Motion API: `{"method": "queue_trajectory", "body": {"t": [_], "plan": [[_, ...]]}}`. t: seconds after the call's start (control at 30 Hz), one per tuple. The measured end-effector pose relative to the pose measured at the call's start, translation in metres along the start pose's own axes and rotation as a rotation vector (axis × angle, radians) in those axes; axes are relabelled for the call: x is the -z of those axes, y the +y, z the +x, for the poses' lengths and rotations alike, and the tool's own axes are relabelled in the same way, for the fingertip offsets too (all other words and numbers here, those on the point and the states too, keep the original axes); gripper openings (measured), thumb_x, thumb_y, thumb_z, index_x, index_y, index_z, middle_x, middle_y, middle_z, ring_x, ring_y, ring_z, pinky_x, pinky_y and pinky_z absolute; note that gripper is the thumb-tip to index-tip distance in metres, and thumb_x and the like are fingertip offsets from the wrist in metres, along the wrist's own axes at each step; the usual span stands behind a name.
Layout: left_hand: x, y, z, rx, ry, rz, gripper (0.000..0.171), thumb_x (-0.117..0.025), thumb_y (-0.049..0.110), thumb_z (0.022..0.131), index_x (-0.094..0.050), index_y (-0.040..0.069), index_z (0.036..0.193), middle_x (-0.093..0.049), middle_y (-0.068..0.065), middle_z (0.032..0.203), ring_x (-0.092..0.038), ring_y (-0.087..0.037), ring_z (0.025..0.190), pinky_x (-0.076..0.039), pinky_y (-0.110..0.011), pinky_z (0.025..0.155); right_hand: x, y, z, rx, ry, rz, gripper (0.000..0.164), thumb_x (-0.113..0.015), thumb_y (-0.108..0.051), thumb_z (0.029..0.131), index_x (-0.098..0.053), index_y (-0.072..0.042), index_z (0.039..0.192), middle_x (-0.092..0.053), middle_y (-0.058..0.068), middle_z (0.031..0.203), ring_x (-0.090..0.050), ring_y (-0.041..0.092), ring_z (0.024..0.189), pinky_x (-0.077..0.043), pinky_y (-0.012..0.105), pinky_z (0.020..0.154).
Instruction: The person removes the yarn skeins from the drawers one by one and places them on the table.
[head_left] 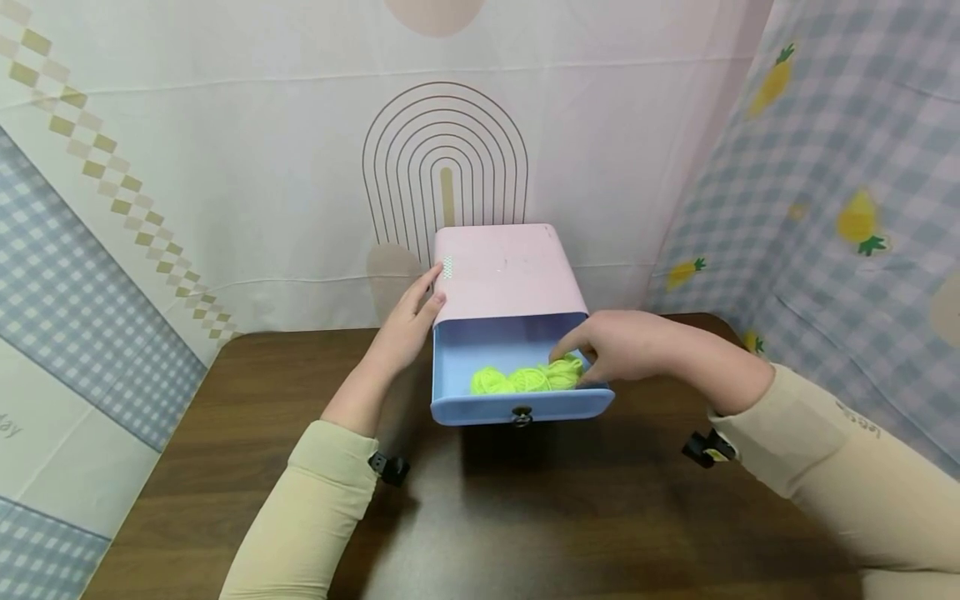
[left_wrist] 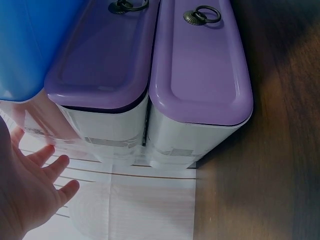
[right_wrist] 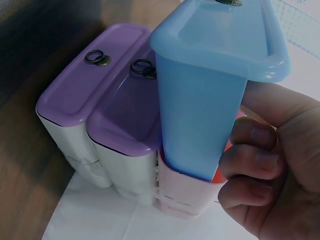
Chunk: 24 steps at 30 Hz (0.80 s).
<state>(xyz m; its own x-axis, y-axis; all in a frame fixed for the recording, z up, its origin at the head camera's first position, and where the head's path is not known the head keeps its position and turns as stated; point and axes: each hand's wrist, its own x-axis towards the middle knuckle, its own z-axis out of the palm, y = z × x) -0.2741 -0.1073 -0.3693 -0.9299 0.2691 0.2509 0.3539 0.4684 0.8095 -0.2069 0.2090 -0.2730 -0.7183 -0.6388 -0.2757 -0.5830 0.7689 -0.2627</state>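
A blue drawer (head_left: 459, 350) is pulled out of a pink housing (head_left: 504, 271), the top unit of a stack. Bright lime-green yarn (head_left: 528, 379) lies in small bundles along the drawer's front wall. My right hand (head_left: 618, 343) reaches over the drawer's right side, thumb and fingers around the yarn's right end. In the right wrist view its other fingers (right_wrist: 252, 162) are curled beside the drawer's outer wall. My left hand (head_left: 405, 325) rests with extended fingers against the left side of the pink housing; the left wrist view shows these fingers spread.
Two closed drawers with purple fronts (left_wrist: 200, 70) and ring pulls sit in white housings under the pink one. A metal ring pull (head_left: 522, 414) hangs on the blue drawer's front. Brown wooden tabletop (head_left: 525, 533) lies in front, and a patterned cloth (head_left: 285, 192) hangs behind.
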Motion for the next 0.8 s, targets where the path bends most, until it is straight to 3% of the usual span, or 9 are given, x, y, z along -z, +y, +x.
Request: {"method": "queue_trajectory", "body": {"t": [0.37,0.6,0.8], "plan": [[0.000,0.000,0.000,0.000,-0.001,-0.001,0.062,-0.035,0.064,0.100,-0.025,0.041,0.156,-0.022,-0.004,0.163,-0.022,-0.030,0.148,-0.023,-0.062,0.113,0.007,0.005,-0.009,-0.025,0.066,0.088,0.043,-0.079,-0.030,0.085,-0.067,-0.031,0.127,-0.051,-0.004,0.067,-0.045,0.012,0.060,-0.038,0.031,0.055],[0.000,0.000,0.001,-0.007,0.001,0.001,0.062,-0.034,0.064,0.100,-0.025,0.041,0.156,-0.022,-0.004,0.163,-0.022,-0.030,0.148,-0.023,-0.061,0.113,0.016,0.007,-0.017,-0.034,0.126,0.116,0.042,-0.081,-0.025,0.084,-0.069,-0.026,0.125,-0.048,-0.004,0.065,-0.044,0.012,0.061,-0.039,0.031,0.056],[0.000,-0.001,0.001,-0.009,0.003,-0.003,0.062,-0.034,0.064,0.100,-0.025,0.040,0.157,-0.022,-0.004,0.163,-0.022,-0.030,0.147,-0.023,-0.060,0.113,0.025,0.014,-0.027,-0.076,0.176,0.145,0.039,-0.081,-0.028,0.084,-0.070,-0.031,0.121,-0.048,-0.004,0.067,-0.045,0.014,0.063,-0.041,0.031,0.057]]}}
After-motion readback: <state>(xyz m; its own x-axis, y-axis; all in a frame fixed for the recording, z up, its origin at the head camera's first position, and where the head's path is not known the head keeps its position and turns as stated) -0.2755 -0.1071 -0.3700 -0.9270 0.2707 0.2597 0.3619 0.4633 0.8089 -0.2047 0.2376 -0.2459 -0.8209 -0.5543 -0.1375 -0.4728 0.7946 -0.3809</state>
